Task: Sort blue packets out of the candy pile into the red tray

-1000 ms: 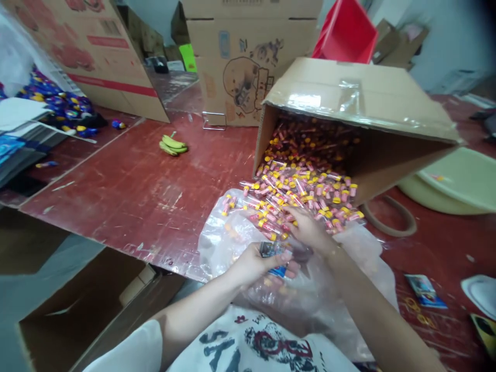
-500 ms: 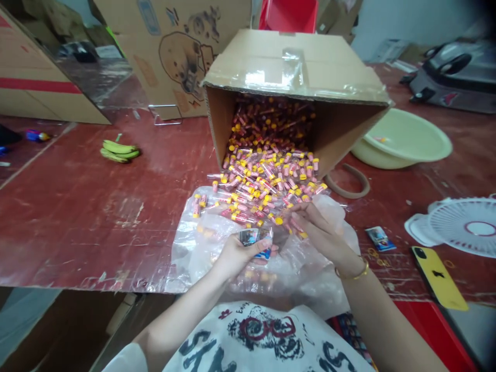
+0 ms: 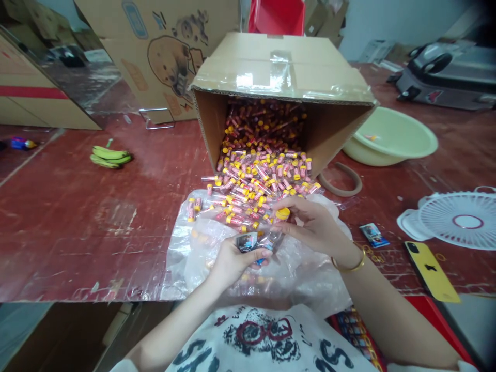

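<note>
My left hand (image 3: 231, 261) held a small shiny packet (image 3: 247, 242), with my thumb pressed on top of it. My right hand (image 3: 320, 230) was just beside it, thumb and fingers pinching a little tube (image 3: 283, 213) with a yellow cap. Both hands were over the cloudy plastic sheet (image 3: 182, 263), in front of a big heap of tubes (image 3: 258, 188). The heap spilled out of the brown box (image 3: 318, 70), which lay on its side on the red table (image 3: 58, 227). Green bananas (image 3: 111, 156) sat off to my left.
</note>
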The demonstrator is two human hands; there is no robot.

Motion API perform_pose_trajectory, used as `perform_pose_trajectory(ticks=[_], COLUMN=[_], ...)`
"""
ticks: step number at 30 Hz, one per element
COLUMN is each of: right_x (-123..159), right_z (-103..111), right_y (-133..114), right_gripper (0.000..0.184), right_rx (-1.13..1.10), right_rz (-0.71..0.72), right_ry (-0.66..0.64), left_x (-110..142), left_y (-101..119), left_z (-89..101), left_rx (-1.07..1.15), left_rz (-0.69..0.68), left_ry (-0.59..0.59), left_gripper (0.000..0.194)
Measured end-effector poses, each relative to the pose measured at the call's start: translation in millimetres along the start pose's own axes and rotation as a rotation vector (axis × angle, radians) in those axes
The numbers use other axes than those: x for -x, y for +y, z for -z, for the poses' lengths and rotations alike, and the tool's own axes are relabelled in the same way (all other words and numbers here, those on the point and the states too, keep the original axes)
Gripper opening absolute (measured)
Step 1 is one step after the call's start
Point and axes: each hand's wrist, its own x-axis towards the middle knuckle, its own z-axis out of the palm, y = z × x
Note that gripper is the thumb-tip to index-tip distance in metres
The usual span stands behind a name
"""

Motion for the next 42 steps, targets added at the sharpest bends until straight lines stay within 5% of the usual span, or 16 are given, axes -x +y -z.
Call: perform_pose_trajectory(ticks=[6,10,14,17,23,29,42], right_x=[-6,-10,-1,19,54,50,60], right_z=[0,-6,-23,-37,-52,-49,-59], right_y=[-9,0,15,19,7,7,13], right_gripper=[0.020,0.025,0.027,0.025,0.094,0.065,0.075], right_rx=[0.074,-0.195,-0.458,-0.490,-0.157,-0.022,-0.133], right_rz=[0.035,-0.104,-0.266,-0.251,-0.163,-0.074,-0.134], right_ry=[-0.001,-0.053,0.065,0.116,0.084,0.246,0.274], left_x=[-1,1,1,-4,-16,-18,-11], left_y=[0,0,2,5,13,16,13], left_z=[-1.4,-1.0,-6.0,-14.2,-33.3,-34.1,-38.0], left_rx=[-0.050,-0.022,0.169,0.302,0.484,0.399,0.320], left_rz=[0.001,-0.010,0.058,0.158,0.228,0.191,0.064], left_ry=[0.007,-0.009,-0.017,0.006,0.038,-0.025,-0.066], left_gripper=[0.018,0.019,0.029,0.036,0.030,0.044,0.030])
